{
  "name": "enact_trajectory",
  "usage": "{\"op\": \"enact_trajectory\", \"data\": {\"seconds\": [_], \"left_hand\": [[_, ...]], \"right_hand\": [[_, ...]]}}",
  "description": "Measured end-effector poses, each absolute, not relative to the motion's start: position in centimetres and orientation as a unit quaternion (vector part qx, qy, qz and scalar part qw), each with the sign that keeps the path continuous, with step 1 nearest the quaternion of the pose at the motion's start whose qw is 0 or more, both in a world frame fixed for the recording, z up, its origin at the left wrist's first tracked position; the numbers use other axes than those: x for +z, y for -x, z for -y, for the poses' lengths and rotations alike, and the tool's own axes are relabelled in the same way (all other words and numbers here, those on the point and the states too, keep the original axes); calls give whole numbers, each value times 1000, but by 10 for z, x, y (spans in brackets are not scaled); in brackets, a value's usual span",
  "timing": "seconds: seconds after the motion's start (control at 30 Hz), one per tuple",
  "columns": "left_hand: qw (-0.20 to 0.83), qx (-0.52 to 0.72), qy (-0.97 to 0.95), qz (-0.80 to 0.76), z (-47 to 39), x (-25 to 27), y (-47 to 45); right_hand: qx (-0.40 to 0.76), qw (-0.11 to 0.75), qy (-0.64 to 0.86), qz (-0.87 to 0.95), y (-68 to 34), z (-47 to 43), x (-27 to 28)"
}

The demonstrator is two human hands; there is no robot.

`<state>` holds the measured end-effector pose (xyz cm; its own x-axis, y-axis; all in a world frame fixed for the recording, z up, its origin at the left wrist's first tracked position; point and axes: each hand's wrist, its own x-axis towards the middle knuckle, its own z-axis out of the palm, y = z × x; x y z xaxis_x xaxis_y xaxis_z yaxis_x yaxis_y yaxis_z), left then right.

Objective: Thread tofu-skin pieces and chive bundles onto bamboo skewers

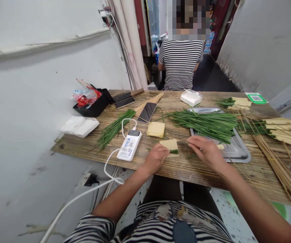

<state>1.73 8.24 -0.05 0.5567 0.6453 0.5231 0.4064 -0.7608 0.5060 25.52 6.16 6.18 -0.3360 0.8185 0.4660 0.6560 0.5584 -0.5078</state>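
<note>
Slipping, poking and tugging could spoil this

The left hand [158, 156] grips the left end of a yellow sheet [169, 144], which lies by the front edge of the tabletop [84, 145] with green stalks [174, 152] across its near side. If that grip gets loose, the stalks could slide out. If it gets too hard, the sheet might tear, as it looks soft and thin.

The right hand [206, 150] seems to pinch a thin stick [183, 141] just right of the sheet. A quick push could make the tip miss and poke the left fingers.

Near the front edge, left of the sheet, sits a white power bank [127, 152]. Its white cord [105, 165] hangs over that edge, close to the left arm. A bump from the elbow could pull the power bank off.
</note>
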Motion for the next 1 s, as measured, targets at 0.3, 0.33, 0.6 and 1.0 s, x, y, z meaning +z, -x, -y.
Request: {"op": "enact_trajectory", "data": {"seconds": [0.3, 0.33, 0.6, 1.0], "left_hand": [[159, 375, -863, -299, -82, 4, -19], [157, 374, -864, -299, -82, 4, -20], [69, 285, -910, -293, -80, 6, -20], [28, 223, -931, -288, -76, 18, -18]], "right_hand": [[114, 217, 370, 896, -224, -79, 28], [108, 199, 364, 903, -224, -81, 29], [-26, 98, 331, 938, -228, -73, 39], [-156, 80, 304, 936, -221, -66, 25]]}}
